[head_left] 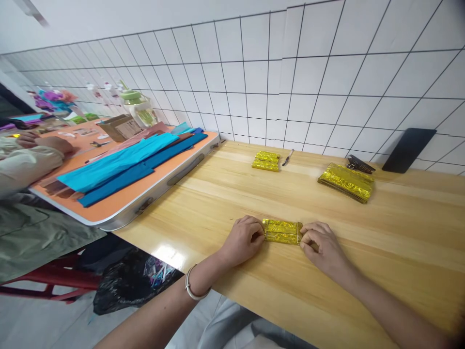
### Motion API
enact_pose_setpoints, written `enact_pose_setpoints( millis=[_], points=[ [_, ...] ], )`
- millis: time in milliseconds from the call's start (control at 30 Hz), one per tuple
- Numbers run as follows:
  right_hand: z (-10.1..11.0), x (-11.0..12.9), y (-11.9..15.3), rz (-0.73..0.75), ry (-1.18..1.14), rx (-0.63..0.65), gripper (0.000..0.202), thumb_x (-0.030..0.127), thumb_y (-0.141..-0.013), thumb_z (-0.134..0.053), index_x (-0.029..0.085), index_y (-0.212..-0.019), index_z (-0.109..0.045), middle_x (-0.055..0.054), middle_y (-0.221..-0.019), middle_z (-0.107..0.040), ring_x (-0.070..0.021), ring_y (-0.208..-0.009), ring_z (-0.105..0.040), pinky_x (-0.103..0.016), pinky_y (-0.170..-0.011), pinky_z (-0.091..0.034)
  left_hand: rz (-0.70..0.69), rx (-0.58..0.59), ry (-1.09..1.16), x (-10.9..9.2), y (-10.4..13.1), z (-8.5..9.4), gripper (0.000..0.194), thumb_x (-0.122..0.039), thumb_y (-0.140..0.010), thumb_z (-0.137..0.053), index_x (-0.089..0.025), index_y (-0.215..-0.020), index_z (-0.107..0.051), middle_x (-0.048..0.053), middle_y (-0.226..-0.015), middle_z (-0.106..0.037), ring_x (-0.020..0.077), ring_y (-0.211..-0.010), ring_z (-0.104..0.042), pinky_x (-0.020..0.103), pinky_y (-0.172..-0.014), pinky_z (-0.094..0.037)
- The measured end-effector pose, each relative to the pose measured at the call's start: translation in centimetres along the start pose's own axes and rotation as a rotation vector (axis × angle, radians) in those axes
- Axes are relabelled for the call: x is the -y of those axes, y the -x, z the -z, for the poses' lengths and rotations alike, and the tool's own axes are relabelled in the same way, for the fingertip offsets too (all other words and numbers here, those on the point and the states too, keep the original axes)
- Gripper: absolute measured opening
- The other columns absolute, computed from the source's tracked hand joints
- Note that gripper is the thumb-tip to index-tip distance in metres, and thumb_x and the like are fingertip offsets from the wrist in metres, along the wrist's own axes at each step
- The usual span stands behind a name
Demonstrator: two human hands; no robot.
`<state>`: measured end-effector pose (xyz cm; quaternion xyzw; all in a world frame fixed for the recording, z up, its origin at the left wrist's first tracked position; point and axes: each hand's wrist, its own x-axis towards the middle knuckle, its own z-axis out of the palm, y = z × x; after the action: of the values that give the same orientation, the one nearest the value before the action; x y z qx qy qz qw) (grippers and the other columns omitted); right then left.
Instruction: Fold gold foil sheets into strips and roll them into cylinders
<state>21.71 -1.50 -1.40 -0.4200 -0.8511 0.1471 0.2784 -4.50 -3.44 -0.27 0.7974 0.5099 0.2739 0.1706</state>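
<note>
A folded piece of shiny gold foil paper (282, 231) lies flat on the wooden table, with a crease running along its length. My left hand (245, 240) pinches its left end, fingers curled together. At the other end my right hand (319, 245) grips the right edge between thumb and fingers. Farther back sits a small stack of folded gold paper (266, 161), a slim pen-like tool (287, 157) beside it. To the right rests a thicker stack of gold foil sheets (347, 182).
A black stapler-like object (360, 164) sits behind the thick stack. A dark phone-like slab (409, 150) leans on the tiled wall. On the left, an orange folding table (109, 206) carries blue paper strips (123, 157), a cardboard box (121, 127) and a co-worker's arm (32, 157).
</note>
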Motion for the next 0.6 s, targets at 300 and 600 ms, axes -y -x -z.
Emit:
enact_pose_setpoints(
  millis=[300,600],
  points=[
    [-0.1,0.1,-0.1,-0.036,-0.014,0.000,0.011,0.014,-0.070,-0.056,0.023,-0.064,-0.054,-0.003,-0.091,-0.063,-0.0214,-0.089,-0.055,-0.036,-0.078,-0.040,-0.013,0.062,-0.006,-0.1,-0.3,0.8,0.010,-0.016,-0.079,-0.055,-0.020,-0.070,-0.057,0.001,-0.085,-0.065,0.0172,-0.085,-0.056,0.031,-0.080,-0.041],
    [0.2,0.4,-0.4,-0.097,-0.024,0.028,0.009,0.016,-0.069,-0.056,0.022,-0.063,-0.056,-0.003,-0.091,-0.063,-0.0216,-0.089,-0.055,-0.037,-0.077,-0.041,-0.058,0.149,-0.013,1.1,-0.8,1.0,0.010,-0.020,-0.081,-0.056,-0.022,-0.074,-0.062,0.000,-0.092,-0.065,0.0175,-0.090,-0.055,0.031,-0.084,-0.039]
  ],
)
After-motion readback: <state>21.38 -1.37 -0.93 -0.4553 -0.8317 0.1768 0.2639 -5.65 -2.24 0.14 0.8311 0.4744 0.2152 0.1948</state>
